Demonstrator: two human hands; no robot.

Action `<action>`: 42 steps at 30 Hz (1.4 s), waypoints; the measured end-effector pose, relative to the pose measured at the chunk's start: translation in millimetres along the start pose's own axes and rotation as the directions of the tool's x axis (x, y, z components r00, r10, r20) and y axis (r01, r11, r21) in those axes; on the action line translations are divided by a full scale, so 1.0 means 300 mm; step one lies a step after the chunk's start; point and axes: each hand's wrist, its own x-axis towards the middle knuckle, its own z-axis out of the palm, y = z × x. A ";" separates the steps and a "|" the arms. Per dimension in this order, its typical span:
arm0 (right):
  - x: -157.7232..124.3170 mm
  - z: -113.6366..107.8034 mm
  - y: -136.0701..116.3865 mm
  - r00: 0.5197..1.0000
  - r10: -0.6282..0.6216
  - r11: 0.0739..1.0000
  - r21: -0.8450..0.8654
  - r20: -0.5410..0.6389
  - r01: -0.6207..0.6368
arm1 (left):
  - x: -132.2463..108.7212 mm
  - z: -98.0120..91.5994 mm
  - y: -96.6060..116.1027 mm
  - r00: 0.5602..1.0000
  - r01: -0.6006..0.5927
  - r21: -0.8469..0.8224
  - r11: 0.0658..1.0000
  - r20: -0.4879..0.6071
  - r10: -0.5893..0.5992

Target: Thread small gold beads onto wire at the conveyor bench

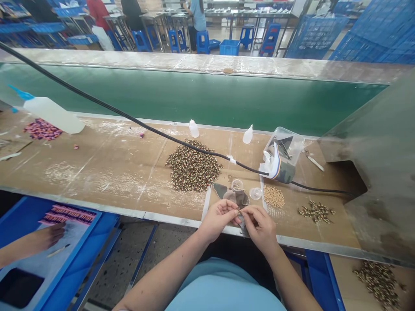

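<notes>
My left hand (pixel 221 219) and my right hand (pixel 262 225) meet at the table's front edge. Both are closed in a pinch on one small dark-and-gold piece (pixel 240 211), too small to name and partly hidden by the fingertips. Just beyond them lie a dark cloth (pixel 241 197) and two small clear cups, one round cup (pixel 237 185) and another (pixel 256 193). A large heap of small dark-and-gold pieces (pixel 194 167) is ahead to the left. To the right are tan beads (pixel 274 196) and a smaller pile of dark-and-gold pieces (pixel 316 211).
A black cable (pixel 129 117) crosses above the cardboard-covered table. Small white bottles (pixel 193 129) and a clear plastic box (pixel 293 144) stand at the back. A metal housing (pixel 382 172) borders the right. At lower left, another person's hand (pixel 48 237) is over a blue tray (pixel 97 242).
</notes>
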 end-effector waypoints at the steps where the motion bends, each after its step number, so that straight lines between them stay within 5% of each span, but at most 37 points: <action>1: 0.000 0.000 0.000 1.000 0.013 1.000 0.004 0.002 -0.013 | 0.000 0.000 0.001 1.000 0.006 0.002 1.000 0.001 -0.006; 7: -0.002 0.005 -0.001 0.996 0.090 0.994 0.059 0.003 -0.090 | -0.001 0.007 0.002 1.000 -0.004 0.022 1.000 -0.020 0.004; 42: -0.013 0.010 0.012 0.998 0.060 0.997 0.042 0.014 -0.061 | 0.004 -0.001 -0.013 0.999 -0.039 0.040 0.998 -0.010 0.039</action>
